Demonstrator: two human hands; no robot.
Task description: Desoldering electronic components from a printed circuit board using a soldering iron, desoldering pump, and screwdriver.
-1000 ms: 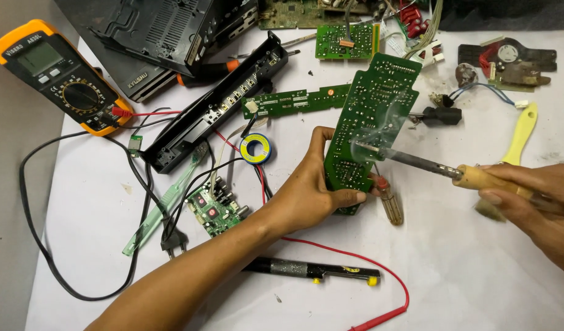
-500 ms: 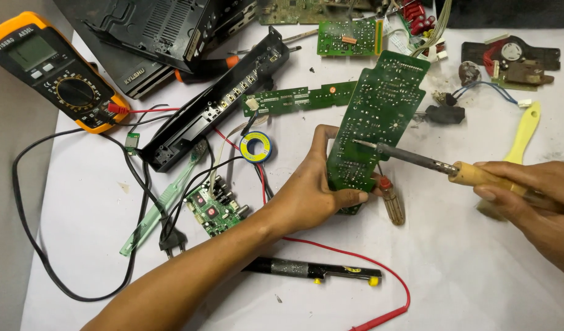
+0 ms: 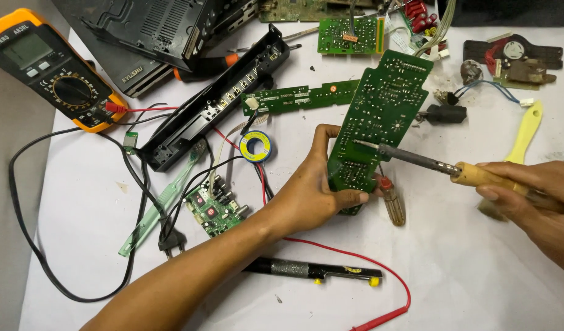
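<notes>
- The left hand (image 3: pixel 306 196) is closed around the lower end of a long green printed circuit board (image 3: pixel 380 116), thumb laid across its solder face at the bottom, fingers wrapped behind; the board stands tilted, its top leaning toward 1 o'clock.
- The right hand (image 3: pixel 536 196) is clenched on the pale wooden handle of a soldering iron (image 3: pixel 429 162); its dark metal shaft runs toward 10 o'clock and the tip touches the board's solder side, just above the left thumb.
- Just below the board, at 5 o'clock from the left hand, lies a small screwdriver with an amber see-through handle (image 3: pixel 392 202).
- Nearest the viewer, at 6 o'clock, a black pen-shaped probe with yellow knobs (image 3: pixel 312 270) rests on the white sheet (image 3: pixel 466 282), a red lead (image 3: pixel 355 257) curling round it.
- At 9 o'clock from the left hand sit a small green board with knobs (image 3: pixel 215 205) and a clear green toothbrush (image 3: pixel 159 205).
- At 11 o'clock, a blue-and-yellow spool of solder wire (image 3: pixel 255 146) lies beside a long black plastic front panel (image 3: pixel 217 101).
- Far at 10 o'clock, an orange-cased multimeter (image 3: pixel 52 67).
- At 2 o'clock from the right hand, a yellow plastic handle (image 3: pixel 526 130).
</notes>
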